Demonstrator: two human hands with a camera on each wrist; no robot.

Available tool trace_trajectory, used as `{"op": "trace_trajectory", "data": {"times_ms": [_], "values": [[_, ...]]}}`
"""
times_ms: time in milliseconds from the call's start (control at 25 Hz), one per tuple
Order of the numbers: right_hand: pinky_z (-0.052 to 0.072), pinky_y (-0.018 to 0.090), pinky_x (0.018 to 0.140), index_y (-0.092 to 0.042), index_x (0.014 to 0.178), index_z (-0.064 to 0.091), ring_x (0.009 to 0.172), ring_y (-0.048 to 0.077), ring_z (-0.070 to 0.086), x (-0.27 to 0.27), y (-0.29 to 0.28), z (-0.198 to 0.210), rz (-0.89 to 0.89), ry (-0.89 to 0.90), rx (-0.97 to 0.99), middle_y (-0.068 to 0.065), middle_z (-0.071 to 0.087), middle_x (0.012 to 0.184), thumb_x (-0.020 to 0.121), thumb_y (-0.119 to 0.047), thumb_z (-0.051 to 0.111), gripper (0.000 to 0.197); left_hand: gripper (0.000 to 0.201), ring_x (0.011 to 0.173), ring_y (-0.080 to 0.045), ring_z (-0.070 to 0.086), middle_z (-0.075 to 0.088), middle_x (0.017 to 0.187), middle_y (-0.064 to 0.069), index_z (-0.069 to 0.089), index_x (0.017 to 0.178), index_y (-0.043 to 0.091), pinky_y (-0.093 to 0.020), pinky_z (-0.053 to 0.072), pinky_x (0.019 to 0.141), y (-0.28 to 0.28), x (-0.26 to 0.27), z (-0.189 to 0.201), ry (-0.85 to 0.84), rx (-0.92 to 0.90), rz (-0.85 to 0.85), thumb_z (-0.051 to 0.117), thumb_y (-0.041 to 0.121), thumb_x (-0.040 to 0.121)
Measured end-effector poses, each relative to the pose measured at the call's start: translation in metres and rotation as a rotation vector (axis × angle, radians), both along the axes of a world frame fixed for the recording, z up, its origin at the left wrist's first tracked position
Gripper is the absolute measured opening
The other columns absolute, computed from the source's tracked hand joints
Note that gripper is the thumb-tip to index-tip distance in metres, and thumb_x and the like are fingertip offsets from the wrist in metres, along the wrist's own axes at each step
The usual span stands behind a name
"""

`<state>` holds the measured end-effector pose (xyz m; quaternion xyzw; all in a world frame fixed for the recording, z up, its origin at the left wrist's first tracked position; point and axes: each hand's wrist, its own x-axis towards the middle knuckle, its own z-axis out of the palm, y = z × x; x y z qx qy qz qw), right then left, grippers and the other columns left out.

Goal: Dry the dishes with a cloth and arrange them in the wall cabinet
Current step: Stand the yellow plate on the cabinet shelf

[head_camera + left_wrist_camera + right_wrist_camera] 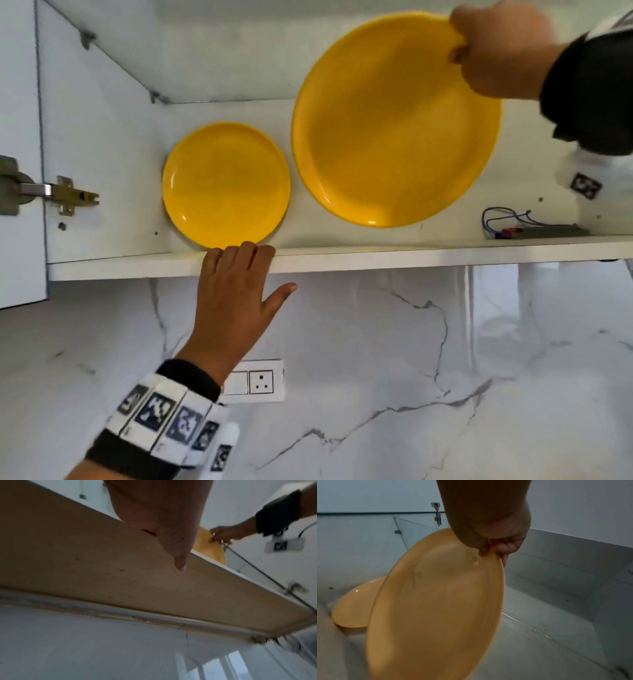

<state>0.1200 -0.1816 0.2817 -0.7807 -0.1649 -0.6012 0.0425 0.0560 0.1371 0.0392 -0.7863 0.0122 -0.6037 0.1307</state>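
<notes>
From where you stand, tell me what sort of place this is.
Most likely a home kitchen: an open wall cabinet holding a small yellow plate, the right hand putting in a large yellow plate, and a marble-look backsplash with a wall socket below.

The head view looks steeply up from below the wall cabinet [308,260], facing its open front and the marble wall beneath. The left wrist view sits close under the cabinet's brown underside [120,568], looking up along the thumb; the right wrist view is inside the cabinet, close behind the large yellow plate [436,608]. All three views share that plate.
</notes>
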Motion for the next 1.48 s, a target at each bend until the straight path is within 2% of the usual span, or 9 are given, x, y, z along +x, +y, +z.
{"op": "trace_trajectory", "data": {"times_ms": [160, 360, 520, 640, 720, 840, 1000, 1240, 1480], "values": [[0.037, 0.038, 0.063, 0.002, 0.129, 0.047, 0.062, 0.031, 0.042, 0.031, 0.037, 0.02, -0.087, 0.035, -0.051, 0.015, 0.041, 0.071, 0.101, -0.007, 0.042, 0.029, 0.042, 0.085, -0.031, 0.055, 0.06, 0.09, -0.007, 0.064, 0.103, 0.01, -0.042, 0.038, 0.085, -0.003, 0.003, -0.007, -0.04, -0.078, -0.11, 0.049, 0.048, 0.093], [0.037, 0.037, 0.068, -0.005, 0.133, 0.048, 0.085, 0.038, 0.052, 0.084, 0.065, 0.03, -0.13, 0.211, -0.011, 0.026, 0.056, 0.107, 0.098, -0.004, 0.043, 0.035, 0.046, 0.085, -0.029, 0.061, 0.066, 0.091, -0.006, 0.068, 0.103, 0.01, -0.04, 0.037, 0.088, 0.005, 0.007, -0.006, -0.084, -0.087, -0.221, 0.048, 0.05, 0.091], [0.034, 0.035, 0.062, -0.004, 0.132, 0.046, 0.078, 0.031, 0.044, 0.123, 0.079, 0.027, -0.124, 0.185, 0.019, 0.023, 0.052, 0.095, 0.1, -0.003, 0.04, 0.033, 0.043, 0.088, -0.024, 0.054, 0.067, 0.09, -0.005, 0.07, 0.101, 0.009, -0.04, 0.036, 0.088, 0.006, 0.012, -0.009, -0.159, -0.053, -0.266, 0.05, 0.046, 0.088], [0.042, 0.044, 0.072, -0.004, 0.136, 0.037, 0.102, 0.039, 0.047, 0.143, 0.091, 0.028, -0.173, 0.208, 0.011, 0.027, 0.053, 0.113, 0.1, -0.007, 0.04, 0.036, 0.042, 0.088, -0.021, 0.049, 0.068, 0.088, -0.005, 0.072, 0.097, 0.009, -0.04, 0.035, 0.086, 0.01, 0.019, -0.01, -0.211, -0.019, -0.26, 0.051, 0.044, 0.084], [0.042, 0.052, 0.091, -0.012, 0.15, 0.018, 0.13, 0.043, 0.033, 0.155, 0.101, 0.027, -0.167, 0.277, 0.019, 0.026, 0.039, 0.139, 0.099, -0.013, 0.046, 0.058, 0.041, 0.087, -0.022, 0.048, 0.068, 0.086, -0.006, 0.073, 0.094, 0.009, -0.039, 0.035, 0.085, 0.013, 0.025, -0.01, -0.237, 0.001, -0.243, 0.052, 0.042, 0.081], [0.028, 0.057, 0.108, -0.023, 0.153, -0.015, 0.144, 0.044, 0.01, 0.169, 0.12, 0.017, -0.192, 0.408, -0.011, 0.018, 0.004, 0.16, 0.094, -0.034, 0.061, 0.097, 0.039, 0.086, -0.024, 0.048, 0.068, 0.084, -0.006, 0.074, 0.092, 0.009, -0.04, 0.035, 0.084, 0.014, 0.028, -0.009, -0.264, 0.022, -0.221, 0.053, 0.039, 0.078], [0.016, 0.059, 0.114, -0.024, 0.152, -0.02, 0.146, 0.046, -0.003, 0.184, 0.144, 0.01, -0.223, 0.469, -0.043, 0.014, -0.022, 0.16, 0.089, -0.042, 0.067, 0.109, 0.04, 0.085, -0.024, 0.047, 0.067, 0.082, -0.007, 0.074, 0.092, 0.008, -0.04, 0.034, 0.085, 0.013, 0.03, -0.009, -0.285, 0.024, -0.21, 0.054, 0.039, 0.076], [0.017, 0.056, 0.115, -0.019, 0.151, -0.023, 0.145, 0.05, 0.005, 0.188, 0.165, 0.011, -0.279, 0.53, -0.053, 0.019, -0.026, 0.157, 0.087, -0.049, 0.066, 0.114, 0.039, 0.087, -0.024, 0.049, 0.068, 0.087, -0.005, 0.073, 0.097, 0.01, -0.039, 0.034, 0.088, 0.014, 0.027, -0.01, -0.26, -0.01, -0.251, 0.053, 0.037, 0.078], [0.021, 0.053, 0.114, -0.017, 0.152, -0.021, 0.144, 0.049, 0.01, 0.175, 0.167, 0.012, -0.277, 0.582, -0.043, 0.021, -0.025, 0.157, 0.088, -0.043, 0.067, 0.112, 0.04, 0.088, -0.022, 0.049, 0.068, 0.088, -0.005, 0.073, 0.098, 0.009, -0.039, 0.034, 0.088, 0.013, 0.025, -0.01, -0.228, -0.019, -0.285, 0.053, 0.037, 0.078]]}}
